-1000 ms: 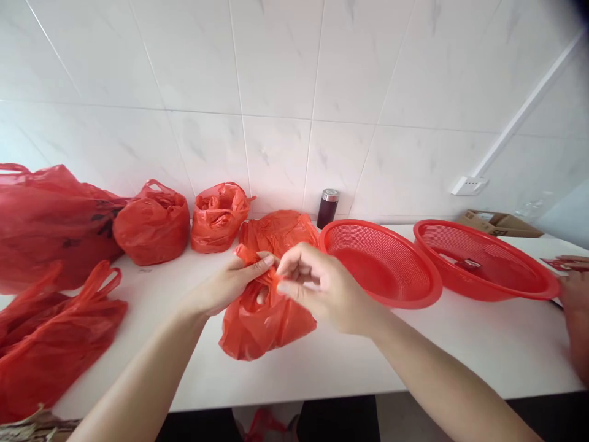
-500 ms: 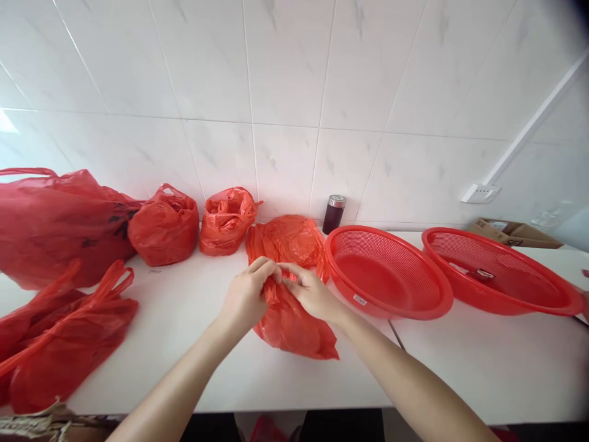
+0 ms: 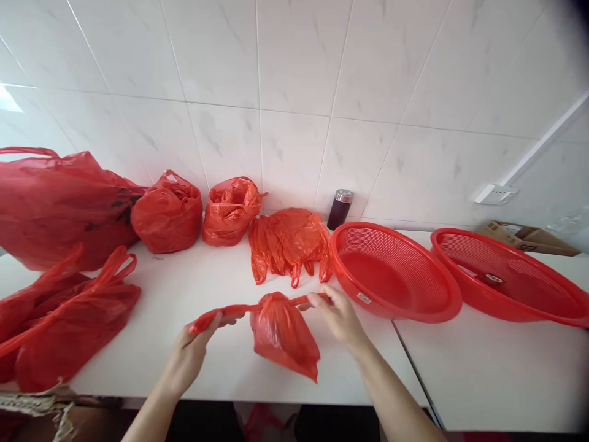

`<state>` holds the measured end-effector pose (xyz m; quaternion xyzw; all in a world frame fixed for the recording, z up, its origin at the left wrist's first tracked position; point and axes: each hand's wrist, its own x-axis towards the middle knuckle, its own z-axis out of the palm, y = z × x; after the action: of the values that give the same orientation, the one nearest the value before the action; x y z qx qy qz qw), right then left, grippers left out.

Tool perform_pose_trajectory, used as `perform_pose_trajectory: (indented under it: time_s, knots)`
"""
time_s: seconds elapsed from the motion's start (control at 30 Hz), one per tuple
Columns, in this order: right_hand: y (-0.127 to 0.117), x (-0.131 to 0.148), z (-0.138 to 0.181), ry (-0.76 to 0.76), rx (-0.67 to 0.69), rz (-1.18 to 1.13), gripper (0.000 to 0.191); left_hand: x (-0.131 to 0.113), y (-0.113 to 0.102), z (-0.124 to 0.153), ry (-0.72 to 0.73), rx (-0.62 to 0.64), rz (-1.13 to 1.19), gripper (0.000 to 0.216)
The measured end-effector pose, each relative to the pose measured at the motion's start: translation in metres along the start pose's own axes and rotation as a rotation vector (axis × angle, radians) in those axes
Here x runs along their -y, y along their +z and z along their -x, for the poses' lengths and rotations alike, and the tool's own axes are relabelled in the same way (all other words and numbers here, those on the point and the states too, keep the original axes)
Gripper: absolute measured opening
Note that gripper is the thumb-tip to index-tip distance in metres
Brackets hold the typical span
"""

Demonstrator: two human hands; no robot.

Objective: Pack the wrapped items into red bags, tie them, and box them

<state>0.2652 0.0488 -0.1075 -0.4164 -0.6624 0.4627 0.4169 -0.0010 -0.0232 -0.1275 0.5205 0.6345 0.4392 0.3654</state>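
Note:
A small red plastic bag (image 3: pixel 285 337) hangs between my hands over the white table, its two handles stretched apart to the sides. My left hand (image 3: pixel 196 347) is closed on the left handle. The right handle is pinched in my right hand (image 3: pixel 335 313). The bag's mouth looks drawn together in the middle, and its lower corner points to the right. What it holds, if anything, cannot be made out. Just behind it lies a flattened pile of red plastic bags (image 3: pixel 292 242) with several handles pointing toward me.
Filled red bags (image 3: pixel 168 218) stand along the tiled wall at the left, with an open red bag (image 3: pixel 69 325) nearer. A dark flask (image 3: pixel 339 212) stands behind a red basket (image 3: pixel 363 299). Farther right are a second red basket (image 3: pixel 497 313) and a cardboard box (image 3: pixel 529 236).
My hands were together at the bag's top; now they are spread apart, pulling its handles sideways. The bag has come nearer to me, away from the pile. The view has shifted slightly.

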Motion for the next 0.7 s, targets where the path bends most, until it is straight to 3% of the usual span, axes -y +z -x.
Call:
perform_pose_trajectory:
  time_s: [0.1,0.2,0.3,0.43,0.53,0.7]
  knots:
    - [-0.006,-0.021,0.001,0.053,-0.062,-0.032,0.042,0.022,-0.006,0.01,-0.074,0.032,0.072,0.048]
    - [0.001,-0.022,0.002,0.058,-0.091,-0.002,0.034,0.021,0.003,0.009,-0.112,0.014,0.157,0.048]
    - [0.02,-0.016,0.007,0.057,-0.112,0.202,0.033,0.01,0.02,-0.004,0.104,0.015,0.151,0.042]
    - [0.047,-0.025,0.02,0.029,-0.101,0.424,0.035,0.004,0.048,-0.029,0.363,0.054,-0.147,0.032]
    - [0.051,-0.036,0.028,0.011,-0.119,0.463,0.026,0.007,0.062,-0.045,0.409,0.103,-0.288,0.026]
    - [0.025,-0.038,0.03,0.03,-0.079,0.371,0.018,0.007,0.064,-0.055,0.358,0.048,-0.323,0.026]
